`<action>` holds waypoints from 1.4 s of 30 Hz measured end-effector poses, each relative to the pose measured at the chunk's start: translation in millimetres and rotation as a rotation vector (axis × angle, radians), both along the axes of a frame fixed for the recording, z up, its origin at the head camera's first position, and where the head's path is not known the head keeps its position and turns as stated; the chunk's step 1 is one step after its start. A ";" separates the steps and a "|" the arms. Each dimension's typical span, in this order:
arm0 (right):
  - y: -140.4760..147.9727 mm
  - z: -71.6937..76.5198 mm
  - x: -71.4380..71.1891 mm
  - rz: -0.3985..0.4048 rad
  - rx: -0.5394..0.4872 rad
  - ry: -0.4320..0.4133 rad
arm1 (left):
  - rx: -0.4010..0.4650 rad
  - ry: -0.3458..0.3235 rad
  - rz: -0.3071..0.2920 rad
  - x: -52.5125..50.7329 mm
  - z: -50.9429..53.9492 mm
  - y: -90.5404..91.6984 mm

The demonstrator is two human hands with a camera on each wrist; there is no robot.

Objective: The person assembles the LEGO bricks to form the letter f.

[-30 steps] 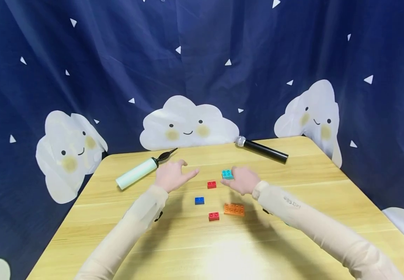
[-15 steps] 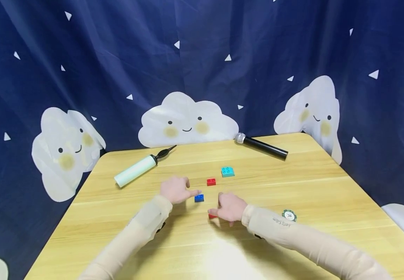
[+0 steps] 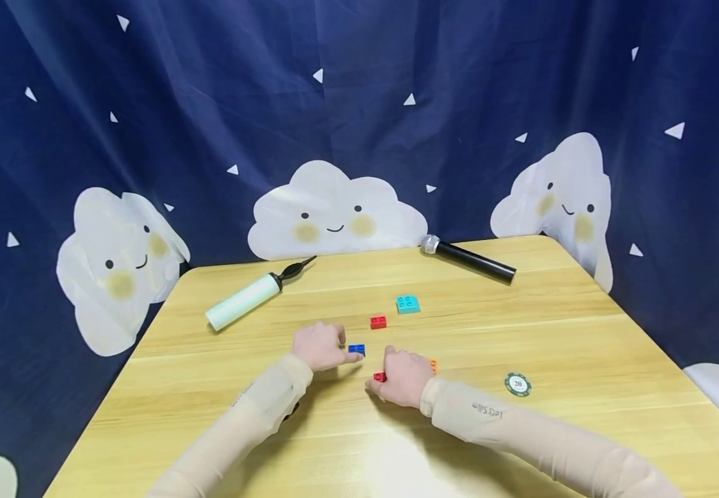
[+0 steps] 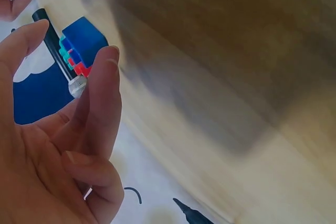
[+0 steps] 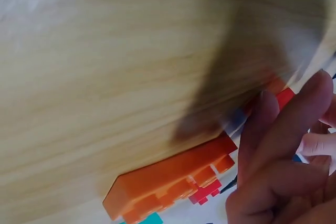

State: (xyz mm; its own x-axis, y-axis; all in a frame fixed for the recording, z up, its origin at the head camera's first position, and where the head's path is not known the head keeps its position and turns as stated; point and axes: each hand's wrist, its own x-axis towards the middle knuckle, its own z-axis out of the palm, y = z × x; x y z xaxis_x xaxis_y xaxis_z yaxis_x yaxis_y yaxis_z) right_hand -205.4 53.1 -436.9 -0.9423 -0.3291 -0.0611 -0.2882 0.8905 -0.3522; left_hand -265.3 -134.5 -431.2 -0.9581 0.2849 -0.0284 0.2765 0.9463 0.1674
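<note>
My left hand (image 3: 321, 347) hovers beside a small blue brick (image 3: 357, 348), thumb tip at its near edge. In the left wrist view, the thumb and straight forefinger stand apart with the blue brick (image 4: 86, 40) beyond them. My right hand (image 3: 404, 377) reaches over a small red brick (image 3: 380, 377), thumb and forefinger spread wider than the brick, which the hand partly hides. An orange brick (image 3: 434, 366) lies mostly behind that hand; the right wrist view shows the orange brick (image 5: 173, 179) clear of the fingers. Farther back lie another red brick (image 3: 378, 322) and a turquoise brick (image 3: 408, 304).
A pale green hand pump (image 3: 245, 303) lies at the table's back left, and a black microphone (image 3: 468, 260) at the back right. A poker chip marked 20 (image 3: 518, 384) rests right of my right hand. Behind the wooden table (image 3: 552, 325) hangs a dark blue cloud-patterned curtain (image 3: 366, 124).
My right hand has left the turquoise brick and come nearer, to the front red brick. My left hand has moved forward and right to the blue brick. The poker chip is now uncovered.
</note>
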 end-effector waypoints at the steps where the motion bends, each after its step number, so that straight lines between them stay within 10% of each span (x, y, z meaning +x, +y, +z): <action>1: 0.5 -0.9 0.0 -0.007 0.004 0.009 | 0.000 -0.005 -0.005 -0.2 -0.8 0.3; 28: 6.3 -8.8 -8.9 -0.082 -0.016 0.070 | -0.019 0.037 -0.050 -0.9 -10.2 2.5; 42: 25.0 -3.0 -13.0 -0.071 -0.438 -0.158 | -0.001 0.053 -0.036 1.1 -11.4 -0.5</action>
State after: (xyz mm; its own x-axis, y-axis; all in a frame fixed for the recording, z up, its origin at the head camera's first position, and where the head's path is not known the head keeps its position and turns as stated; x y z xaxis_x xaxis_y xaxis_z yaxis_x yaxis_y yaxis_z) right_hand -218.3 78.1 -439.9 -0.9538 -0.2907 -0.0755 -0.1443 0.6641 -0.7336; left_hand -264.2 -135.0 -442.6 -0.9476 0.3188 0.0220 0.3184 0.9359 0.1505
